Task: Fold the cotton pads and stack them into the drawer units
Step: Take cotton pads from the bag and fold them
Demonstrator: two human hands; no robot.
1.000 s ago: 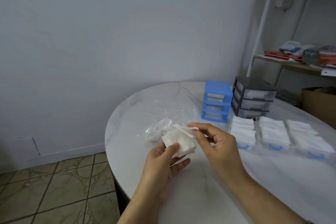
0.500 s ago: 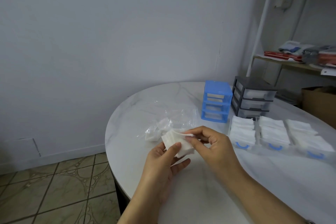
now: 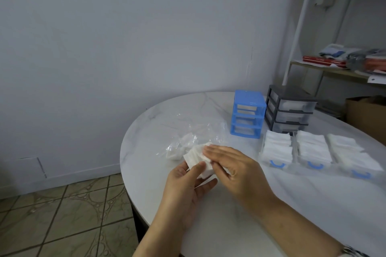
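Note:
A small stack of white cotton pads [image 3: 195, 157] sits in my left hand [image 3: 184, 183], whose thumb curls over the stack's near edge. My right hand [image 3: 231, 168] lies flat on top of the pads with straight fingers, pressing them down. Three pulled-out clear drawers [image 3: 275, 164] with blue handles stand in a row at the right, each filled with folded pads. Behind them are an empty blue drawer frame [image 3: 247, 116] and a grey drawer unit [image 3: 289, 110].
A crumpled clear plastic bag [image 3: 195, 131] with a few more pads lies just beyond my hands. The round white marble table [image 3: 292, 204] ends close to my left; tiled floor is below. A shelf rack [image 3: 334, 67] and cardboard box [image 3: 365, 117] stand at the right.
My right hand stopped pinching the top pad's edge and laid its fingers flat over the stack. The left hand kept holding the pads in place.

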